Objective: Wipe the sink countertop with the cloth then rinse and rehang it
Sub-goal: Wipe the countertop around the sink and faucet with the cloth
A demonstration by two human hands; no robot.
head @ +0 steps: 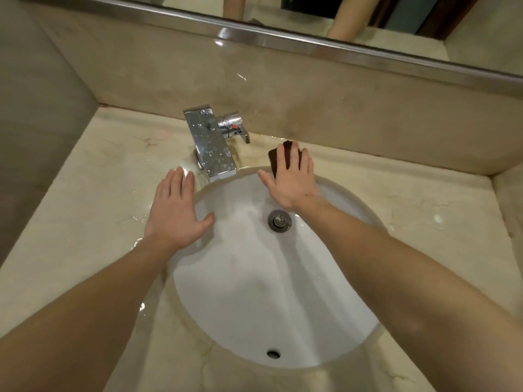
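Right hand (291,182): straight fingers (282,159) press the dark, seemingly folded cloth (273,161) beneath them. Left hand (174,210): fingers flat, empty, on the counter (99,193).

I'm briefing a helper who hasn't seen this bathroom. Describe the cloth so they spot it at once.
Find the white oval sink basin in the beige countertop and look past its far rim, right of the chrome faucet. The cloth lies there under the flat right hand, the only dark brown thing on the pale stone.
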